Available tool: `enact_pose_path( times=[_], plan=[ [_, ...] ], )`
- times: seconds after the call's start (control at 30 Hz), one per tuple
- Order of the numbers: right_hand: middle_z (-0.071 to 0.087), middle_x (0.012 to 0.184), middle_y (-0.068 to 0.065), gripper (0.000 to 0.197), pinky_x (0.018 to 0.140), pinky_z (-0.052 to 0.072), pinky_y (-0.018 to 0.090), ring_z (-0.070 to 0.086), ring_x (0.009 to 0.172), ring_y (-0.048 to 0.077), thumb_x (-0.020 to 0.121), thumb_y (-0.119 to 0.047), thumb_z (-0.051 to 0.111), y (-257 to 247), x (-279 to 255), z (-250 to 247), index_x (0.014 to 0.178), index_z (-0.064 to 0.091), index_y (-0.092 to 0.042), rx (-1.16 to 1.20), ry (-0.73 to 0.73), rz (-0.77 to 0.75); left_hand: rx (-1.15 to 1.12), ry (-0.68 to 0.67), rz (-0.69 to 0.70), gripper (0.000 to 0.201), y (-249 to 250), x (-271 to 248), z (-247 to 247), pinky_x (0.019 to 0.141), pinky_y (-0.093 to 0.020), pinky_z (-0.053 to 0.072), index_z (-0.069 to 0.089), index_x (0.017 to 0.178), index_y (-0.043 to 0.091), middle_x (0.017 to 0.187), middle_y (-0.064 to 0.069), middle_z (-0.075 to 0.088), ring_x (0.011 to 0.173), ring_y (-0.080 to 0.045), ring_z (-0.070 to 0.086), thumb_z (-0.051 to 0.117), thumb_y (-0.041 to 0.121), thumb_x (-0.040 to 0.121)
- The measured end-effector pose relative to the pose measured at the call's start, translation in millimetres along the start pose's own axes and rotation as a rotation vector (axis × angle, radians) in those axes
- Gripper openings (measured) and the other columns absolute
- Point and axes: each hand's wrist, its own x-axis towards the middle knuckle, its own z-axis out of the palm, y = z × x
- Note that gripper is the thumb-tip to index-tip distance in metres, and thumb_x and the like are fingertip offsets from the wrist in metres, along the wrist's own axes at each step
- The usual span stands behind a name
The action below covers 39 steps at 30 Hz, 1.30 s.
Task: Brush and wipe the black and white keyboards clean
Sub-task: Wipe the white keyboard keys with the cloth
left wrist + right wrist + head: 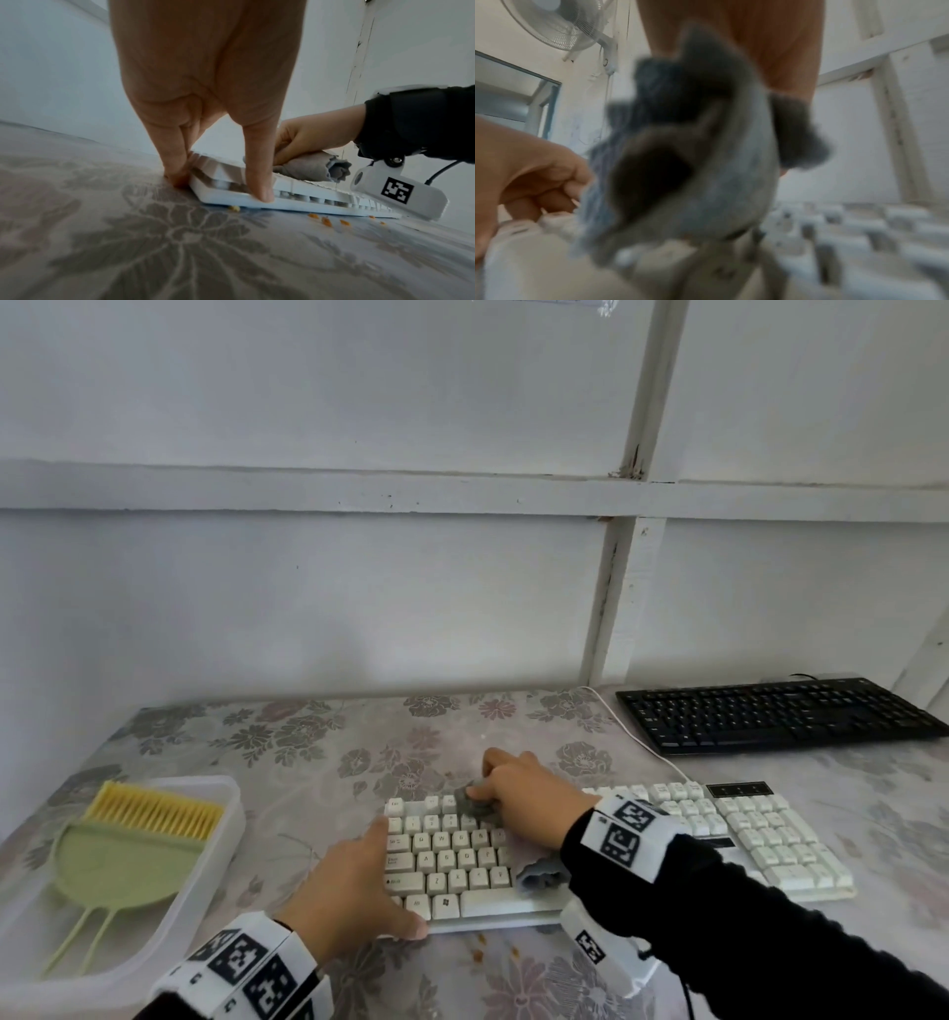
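Bench (318, 742) with white keyboard (770, 845) near its front edge, black keyboard (780, 716) at the far right. Left hand (354, 880), fingers straight, braces the white keyboard's left end; right hand (529, 793) grips a grey cloth (475, 806) on the top rows. Risk: trailing cloth snagging keycaps; orange crumbs (326, 220) remaining underneath.

The left hand (354, 875) lies flat, fingers straight, thumb spread toward the body. The right hand (524, 793), beyond it, is curled, pinching a grey cloth (475, 806).
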Motion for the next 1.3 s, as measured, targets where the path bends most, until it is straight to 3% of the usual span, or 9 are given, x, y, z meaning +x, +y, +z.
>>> enact_pose_path(
  times=[0.3, 0.47, 0.63, 0.77, 0.87, 0.93, 1.1, 1.2, 1.3],
  plan=[
    [0.041, 0.092, 0.002, 0.027, 0.068, 0.034, 0.030, 0.038, 0.084, 0.020, 0.096, -0.025, 0.048, 36.5, -12.2, -12.3, 0.084, 0.061, -0.005, -0.038, 0.007, 0.072, 0.019, -0.001, 0.016, 0.098, 1.8, -0.3, -0.7, 0.075, -0.015, 0.044, 0.027, 0.138, 0.022, 0.113, 0.009, 0.058, 0.097, -0.009, 0.056, 0.080, 0.042, 0.058],
    [0.039, 0.090, 0.001, 0.013, 0.061, 0.030, 0.024, 0.038, 0.083, 0.019, 0.095, -0.013, 0.046, 51.2, -26.2, -5.8, 0.084, 0.053, -0.013, -0.009, 0.054, 0.077, 0.011, -0.010, 0.030, 0.104, 0.4, 0.0, -1.2, 0.081, -0.017, 0.047, 0.023, 0.142, 0.024, 0.117, 0.010, 0.058, 0.101, -0.008, 0.056, 0.078, 0.044, 0.057],
    [0.044, 0.105, 0.002, 0.027, 0.073, 0.033, 0.028, 0.032, 0.096, 0.018, 0.095, -0.004, 0.043, 72.3, -33.8, -4.4, 0.091, 0.064, -0.021, -0.086, 0.072, 0.107, 0.022, -0.022, 0.018, 0.109, 0.4, 0.5, -1.3, 0.081, -0.017, 0.044, 0.021, 0.144, 0.021, 0.123, 0.007, 0.056, 0.106, -0.010, 0.054, 0.077, 0.047, 0.054],
    [0.035, 0.090, -0.005, 0.035, 0.067, 0.029, 0.021, 0.035, 0.100, 0.025, 0.098, -0.012, 0.041, 81.2, -47.0, -13.7, 0.065, 0.039, -0.025, -0.053, 0.088, 0.189, 0.044, -0.019, 0.002, 0.112, 0.3, 2.3, -0.1, 0.085, -0.018, 0.043, 0.017, 0.146, 0.018, 0.130, 0.006, 0.053, 0.112, -0.011, 0.053, 0.078, 0.049, 0.057],
    [0.037, 0.095, -0.002, 0.024, 0.061, 0.022, 0.016, 0.036, 0.092, 0.021, 0.099, -0.022, 0.041, 93.0, -52.8, -15.4, 0.089, 0.062, -0.016, -0.088, 0.122, 0.189, 0.029, -0.031, -0.015, 0.122, -0.8, 2.4, -0.1, 0.089, -0.020, 0.043, 0.018, 0.146, 0.019, 0.130, 0.006, 0.053, 0.112, -0.011, 0.053, 0.075, 0.057, 0.045],
    [0.037, 0.097, -0.002, 0.027, 0.067, 0.028, 0.019, 0.038, 0.088, 0.021, 0.099, -0.023, 0.042, 106.3, -53.8, -12.5, 0.105, 0.068, -0.017, -0.124, 0.139, 0.212, 0.014, -0.027, -0.005, 0.124, -2.3, 2.0, -0.3, 0.092, -0.023, 0.045, 0.021, 0.145, 0.021, 0.128, 0.007, 0.054, 0.112, -0.010, 0.054, 0.070, 0.059, 0.038],
    [0.036, 0.089, -0.006, 0.020, 0.093, 0.046, 0.036, 0.051, 0.103, 0.031, 0.094, -0.023, 0.053, 122.7, -48.2, -14.9, 0.091, 0.072, -0.018, -0.082, 0.114, 0.365, 0.004, -0.017, -0.007, 0.111, -1.8, 2.2, 0.3, 0.091, -0.023, 0.046, 0.025, 0.142, 0.022, 0.124, 0.008, 0.056, 0.107, -0.010, 0.055, 0.078, 0.049, 0.050],
    [0.043, 0.102, -0.001, 0.026, 0.102, 0.042, 0.046, 0.049, 0.112, 0.034, 0.093, -0.033, 0.055, 89.0, -37.4, -21.8, 0.086, 0.070, -0.013, 0.074, 0.109, 0.291, 0.001, -0.022, -0.029, 0.114, -1.5, 2.4, 0.1, 0.092, -0.024, 0.046, 0.021, 0.145, 0.021, 0.126, 0.007, 0.055, 0.108, -0.011, 0.054, 0.079, 0.048, 0.050],
    [0.038, 0.100, -0.004, 0.022, 0.099, 0.043, 0.040, 0.045, 0.104, 0.025, 0.092, -0.024, 0.053, 38.8, -22.8, -16.5, 0.092, 0.064, -0.005, 0.117, 0.092, 0.157, 0.000, -0.021, -0.033, 0.117, -1.6, 1.7, -0.5, 0.094, -0.024, 0.045, 0.019, 0.146, 0.020, 0.128, 0.005, 0.054, 0.111, -0.012, 0.053, 0.079, 0.047, 0.050]
  ],
)
